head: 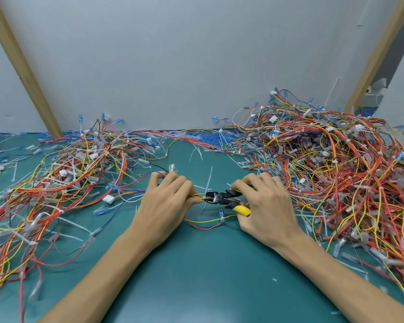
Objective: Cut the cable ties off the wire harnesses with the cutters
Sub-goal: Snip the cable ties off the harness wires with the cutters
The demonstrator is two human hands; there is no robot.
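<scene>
Green matting covers the surface, with a big tangle of red and yellow wire harnesses heaped at right and a flatter spread at left. Between them the left hand holds a thin yellow-and-orange harness, fingers curled round it. The right hand grips the yellow-handled cutters, jaws set at a white cable tie on that harness.

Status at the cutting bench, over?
Left hand pinches thin yellow-and-red wire harness. Right hand grips yellow-handled black cutters, blades at white cable tie. Tangled wire piles both sides, none blocking.
</scene>
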